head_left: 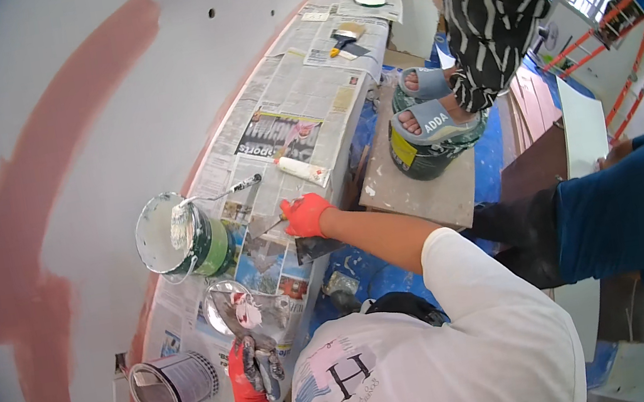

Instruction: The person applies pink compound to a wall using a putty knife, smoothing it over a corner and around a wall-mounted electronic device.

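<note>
Newspaper (pixel 272 95) runs from near to far beside a pale wall (pixel 104 151) with broad pink bands. Over it, the red-gloved right hand (pixel 308 217) has its fingers closed around a flat scraper (pixel 265 227), its blade pointing left. The left hand (pixel 250 374), also gloved, is nearer, fingers curled and smeared grey, just beside a clear container (pixel 223 307) with pink and white paint in it; I cannot tell whether they grip it. Left of the scraper stands a green-sided bucket (pixel 216 250), a white paint roller (pixel 182 226) resting in it, handle out to the right. A white tube (pixel 302 171) lies just beyond the right hand. Near left, a pail (pixel 197 382) is tilted. Far right, someone in grey sandals (pixel 434 122) stands on buckets (pixel 425 161).
</note>
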`<state>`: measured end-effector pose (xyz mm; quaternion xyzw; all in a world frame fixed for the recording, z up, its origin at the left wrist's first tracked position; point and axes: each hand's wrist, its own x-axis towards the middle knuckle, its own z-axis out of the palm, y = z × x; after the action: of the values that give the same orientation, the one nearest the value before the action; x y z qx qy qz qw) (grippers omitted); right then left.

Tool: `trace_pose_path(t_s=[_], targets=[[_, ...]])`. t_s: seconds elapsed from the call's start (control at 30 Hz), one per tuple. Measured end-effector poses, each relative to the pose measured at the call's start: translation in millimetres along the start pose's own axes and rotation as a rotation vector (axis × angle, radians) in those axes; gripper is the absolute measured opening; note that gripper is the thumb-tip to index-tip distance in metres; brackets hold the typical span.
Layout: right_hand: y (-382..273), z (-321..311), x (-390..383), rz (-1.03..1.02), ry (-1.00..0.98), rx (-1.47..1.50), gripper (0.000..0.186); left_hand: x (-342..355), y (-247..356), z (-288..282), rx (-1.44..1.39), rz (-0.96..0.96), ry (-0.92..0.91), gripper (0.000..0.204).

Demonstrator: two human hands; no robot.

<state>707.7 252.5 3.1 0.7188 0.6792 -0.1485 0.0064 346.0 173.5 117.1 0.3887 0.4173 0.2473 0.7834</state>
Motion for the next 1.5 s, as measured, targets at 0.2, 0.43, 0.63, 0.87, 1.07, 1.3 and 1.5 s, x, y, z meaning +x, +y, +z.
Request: trace_pose_path(t_s=[0.2,0.43,0.63,0.87,1.07,1.3,1.5], targets=[[0,-12,-29,0.105,0.040,0.040,0.044,8,0,-15,0.058,-0.013,0.007,0.036],[-28,40,-232,0.449,0.393,0.807,0.045,7,-13,-29,-0.072,-0.057,-0.201,0.036],[-109,62,-360,0.697,0.581,1.419,0.037,32,-81,-33,-0.006,0.032,-0.547,0.037],[-155,17,-377,0.507,0.560,1.926,0.038,28,-96,52,0.522,0.386,-0.871,0.036],[-124,-2,-407,0.400,0.687,1.546,0.035,47,-116,133,0.900,1.321,-0.905,0.042],[-23,1,-476,0.496,0.603,1.377,0.038,13,-138,291,0.350,0.428,-0.985,0.035],[67,19,-523,0.471,0.646,1.365,0.042,41,-188,394,0.078,-0.130,-0.917,0.037]])
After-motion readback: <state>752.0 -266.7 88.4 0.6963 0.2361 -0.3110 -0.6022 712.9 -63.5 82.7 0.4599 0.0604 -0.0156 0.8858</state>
